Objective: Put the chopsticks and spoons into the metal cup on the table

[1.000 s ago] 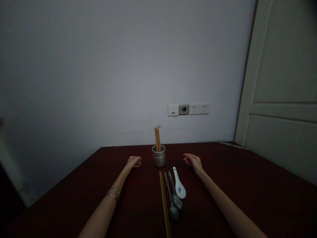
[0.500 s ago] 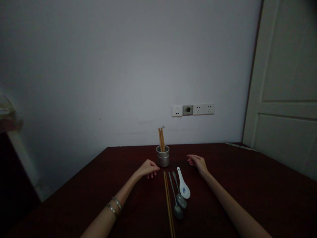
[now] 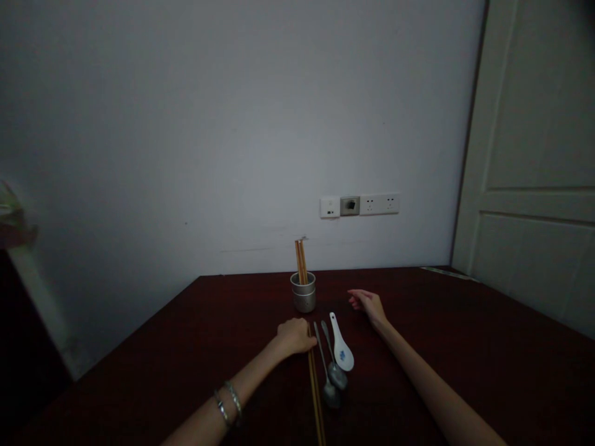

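My left hand [image 3: 295, 336] is closed over the upper ends of a pair of wooden chopsticks [image 3: 316, 390] lying on the table. Just right of them lie two metal spoons, the longer spoon [image 3: 331, 394] and a second spoon [image 3: 338, 375], bowls toward me. A white ceramic spoon [image 3: 343, 354] with a blue mark lies beside these. Behind my left hand stands a metal cup [image 3: 304, 301], with several wooden chopsticks [image 3: 301, 263] upright in it. My right hand [image 3: 367, 303] rests on the table right of the cup, fingers loosely bent and holding nothing.
The dark red table [image 3: 223, 310] reaches back to a pale wall [image 3: 260, 155]. Sockets [image 3: 379, 203] and a switch plate [image 3: 330, 207] sit on the wall above it. A light panelled door [image 3: 534, 155] stands at the right.
My left hand has moved right and toward me, from beside the cup onto the chopsticks on the table, closing over their upper ends. My right hand stays in place.
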Demonstrator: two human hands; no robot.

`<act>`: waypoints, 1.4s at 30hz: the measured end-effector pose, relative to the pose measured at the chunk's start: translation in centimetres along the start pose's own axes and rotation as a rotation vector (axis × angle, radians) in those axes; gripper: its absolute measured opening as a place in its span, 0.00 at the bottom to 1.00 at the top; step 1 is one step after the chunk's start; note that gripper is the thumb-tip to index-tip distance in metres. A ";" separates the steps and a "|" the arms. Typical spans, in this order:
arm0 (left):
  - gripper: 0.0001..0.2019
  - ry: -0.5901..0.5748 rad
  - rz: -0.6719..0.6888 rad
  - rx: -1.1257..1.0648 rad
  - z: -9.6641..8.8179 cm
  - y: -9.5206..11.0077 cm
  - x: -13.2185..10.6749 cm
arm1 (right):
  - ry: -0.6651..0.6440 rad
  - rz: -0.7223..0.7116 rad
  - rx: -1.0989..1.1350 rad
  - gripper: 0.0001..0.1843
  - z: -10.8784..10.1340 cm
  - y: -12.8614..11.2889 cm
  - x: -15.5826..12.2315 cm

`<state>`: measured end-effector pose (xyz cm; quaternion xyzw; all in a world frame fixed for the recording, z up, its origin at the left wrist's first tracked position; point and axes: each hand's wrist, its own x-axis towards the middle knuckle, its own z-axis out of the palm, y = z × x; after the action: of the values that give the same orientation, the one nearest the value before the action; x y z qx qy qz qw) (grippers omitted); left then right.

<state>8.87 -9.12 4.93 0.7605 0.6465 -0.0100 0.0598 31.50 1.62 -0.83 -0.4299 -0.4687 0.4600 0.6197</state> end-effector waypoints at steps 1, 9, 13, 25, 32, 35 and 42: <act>0.17 -0.001 -0.002 0.004 0.1 0.1 0.0 | -0.006 -0.004 -0.002 0.15 0.0 0.1 0.0; 0.18 0.038 -0.007 -0.034 0.4 0.4 0.0 | -0.017 -0.011 -0.018 0.14 0.0 0.1 0.0; 0.17 0.052 0.022 -0.078 0.6 0.5 -0.3 | -0.025 -0.012 -0.014 0.14 0.1 -0.2 -0.2; 0.11 0.088 -0.022 -0.235 1.5 0.2 0.1 | -0.037 -0.022 -0.009 0.13 0.1 -0.1 -0.2; 0.10 0.165 0.042 -0.282 -0.4 0.6 -0.2 | -0.035 -0.018 0.006 0.13 0.1 -0.3 -0.2; 0.09 0.269 0.098 -0.302 -3.0 1.3 -0.5 | -0.033 -0.010 0.007 0.13 0.1 -0.3 -0.2; 0.10 0.578 0.210 -0.398 -9.5 3.0 -1.5 | -0.124 0.111 -0.085 0.09 1.3 -2.5 -0.3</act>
<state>11.00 -10.05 14.76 0.7676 0.5443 0.3376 0.0219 30.62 0.90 1.76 -0.4518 -0.5009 0.4989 0.5441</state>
